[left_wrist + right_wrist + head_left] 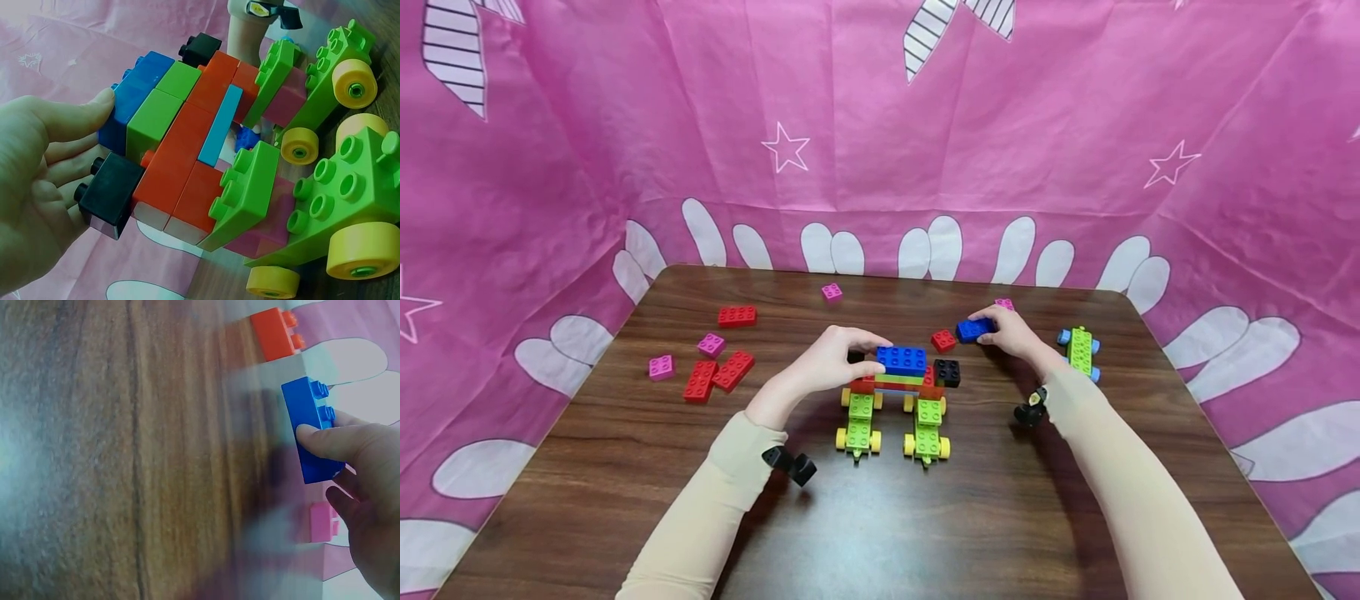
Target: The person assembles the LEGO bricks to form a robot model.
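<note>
Two beige sleeves (1150, 500) crossed the bottom edge of the head view, nearest us. Left of centre, we saw the left hand (831, 360) gripping the top blue brick (902, 360) of a wheeled brick model (901, 381), which stood mid-frame, well inside the table's edges. Right of centre, the right hand (1011, 332) pinched a loose blue brick (973, 331); we could not tell whether it touched the tabletop (865, 542). Just left of it sat a red brick (943, 340), leaving a narrow gap; behind the hand lay a pink brick (1004, 304), near the far table edge (887, 280). We found broad stretches of wood below the model and between it and the red bricks (733, 371) at left.
</note>
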The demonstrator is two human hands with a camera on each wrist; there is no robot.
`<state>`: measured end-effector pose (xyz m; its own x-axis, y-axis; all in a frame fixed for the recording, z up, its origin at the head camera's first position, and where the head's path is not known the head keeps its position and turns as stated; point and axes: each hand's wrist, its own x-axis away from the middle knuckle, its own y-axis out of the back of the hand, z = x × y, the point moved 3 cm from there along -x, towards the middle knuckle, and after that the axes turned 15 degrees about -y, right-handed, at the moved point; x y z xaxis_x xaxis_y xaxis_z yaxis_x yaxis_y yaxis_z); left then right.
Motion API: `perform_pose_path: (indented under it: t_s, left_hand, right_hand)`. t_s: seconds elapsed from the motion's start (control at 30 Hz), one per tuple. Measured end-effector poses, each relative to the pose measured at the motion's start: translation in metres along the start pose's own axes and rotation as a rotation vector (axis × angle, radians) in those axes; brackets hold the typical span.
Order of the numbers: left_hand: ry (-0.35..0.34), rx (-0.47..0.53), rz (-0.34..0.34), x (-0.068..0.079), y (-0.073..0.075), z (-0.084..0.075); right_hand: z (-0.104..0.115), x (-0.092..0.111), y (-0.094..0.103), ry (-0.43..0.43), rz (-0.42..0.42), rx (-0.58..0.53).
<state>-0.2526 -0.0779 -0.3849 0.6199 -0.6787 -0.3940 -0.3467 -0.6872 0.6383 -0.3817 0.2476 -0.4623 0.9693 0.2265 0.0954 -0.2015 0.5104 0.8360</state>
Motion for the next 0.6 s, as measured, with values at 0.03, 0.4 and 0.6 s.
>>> perform_pose_path:
  t_s: [0.03,0.4,0.6]
  left_hand:
    - [0.002,0.003,0.002,0.0,0.0,0.0]
    - [0.0,0.027,0.016,0.001,0.002,0.004]
    - [-0.02,0.008,0.02,0.002,0.002,0.004]
  right_hand:
    - [0.001,0.001,0.002,-0.004,-0.01,-0.008]
    - [0.034,0.022,0.017,0.001,-0.111,-0.138]
    - [0.063,0.036,0.021,0.045,-0.145,-0.195]
